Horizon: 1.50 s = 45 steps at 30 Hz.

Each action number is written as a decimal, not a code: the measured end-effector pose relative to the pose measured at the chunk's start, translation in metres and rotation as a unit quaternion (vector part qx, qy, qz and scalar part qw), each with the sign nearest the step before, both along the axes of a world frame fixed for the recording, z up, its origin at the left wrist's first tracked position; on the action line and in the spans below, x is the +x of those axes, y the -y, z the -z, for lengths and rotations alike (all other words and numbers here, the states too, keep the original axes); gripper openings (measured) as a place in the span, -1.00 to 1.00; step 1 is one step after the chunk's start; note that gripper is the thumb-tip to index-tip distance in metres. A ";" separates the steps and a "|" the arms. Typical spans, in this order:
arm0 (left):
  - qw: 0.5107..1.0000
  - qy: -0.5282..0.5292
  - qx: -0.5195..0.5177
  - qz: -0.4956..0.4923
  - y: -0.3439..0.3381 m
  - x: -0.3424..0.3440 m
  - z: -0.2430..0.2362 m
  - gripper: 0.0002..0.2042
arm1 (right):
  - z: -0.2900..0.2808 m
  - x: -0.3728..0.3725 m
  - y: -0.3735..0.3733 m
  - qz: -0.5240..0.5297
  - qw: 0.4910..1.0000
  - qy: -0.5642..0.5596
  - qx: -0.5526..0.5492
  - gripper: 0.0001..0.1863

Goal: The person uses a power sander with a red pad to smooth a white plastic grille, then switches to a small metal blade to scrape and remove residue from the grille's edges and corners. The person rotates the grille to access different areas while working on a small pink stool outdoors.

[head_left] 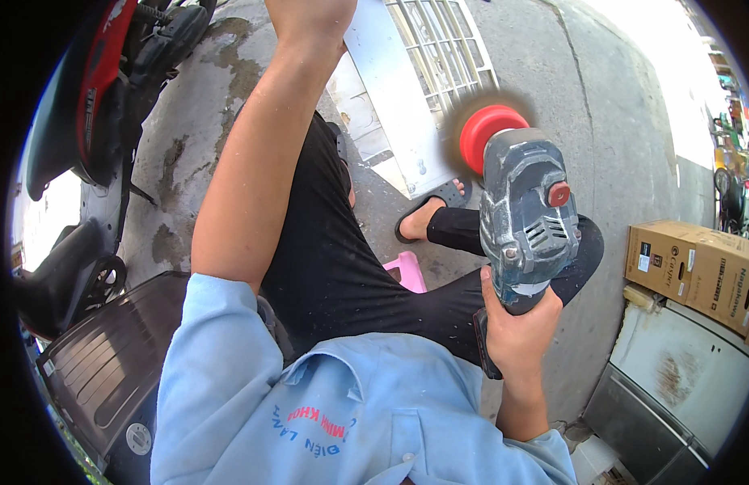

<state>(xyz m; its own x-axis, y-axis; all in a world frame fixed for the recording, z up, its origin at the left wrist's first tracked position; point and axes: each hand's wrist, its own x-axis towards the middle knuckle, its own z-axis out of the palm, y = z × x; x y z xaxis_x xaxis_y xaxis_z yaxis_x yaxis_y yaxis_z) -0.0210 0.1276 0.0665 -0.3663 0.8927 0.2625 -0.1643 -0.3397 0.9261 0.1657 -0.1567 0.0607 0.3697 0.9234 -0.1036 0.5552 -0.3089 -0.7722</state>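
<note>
My left hand (pixel 310 18) is at the top edge of the view, on the side of a long white panel (pixel 390 97); its fingers are mostly hidden. Beside that panel is a white slatted grille (pixel 439 48). My right hand (pixel 520 319) grips the handle of a dark, scuffed cordless power tool (pixel 526 202). On the tool's head is a red disc (pixel 487 129) ringed by a dark blurred fringe, near the panel's lower right corner. My legs are bent around a pink plastic stool (pixel 411 271), and my sandaled foot rests below the panel.
Grey concrete ground (pixel 601 145) surrounds me. A red and black motorbike (pixel 91 81) stands at left, above a dark plastic tray-like part (pixel 95 356). At right, cardboard boxes (pixel 689 267) lie on a worn white and grey appliance (pixel 673 372).
</note>
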 end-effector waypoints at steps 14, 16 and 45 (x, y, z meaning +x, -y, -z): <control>0.993 0.035 0.006 0.114 -0.010 -0.024 -0.006 -0.72 | -0.009 0.039 -0.008 0.172 0.973 -0.146 0.044 -0.83; 0.988 0.033 0.005 0.149 -0.019 -0.035 0.001 -0.71 | 0.003 0.052 0.006 0.167 0.968 -0.165 0.086 -0.84; 0.992 -0.007 -0.016 0.125 -0.011 -0.019 0.000 -0.75 | 0.025 0.065 0.041 0.112 0.975 -0.187 0.037 -0.75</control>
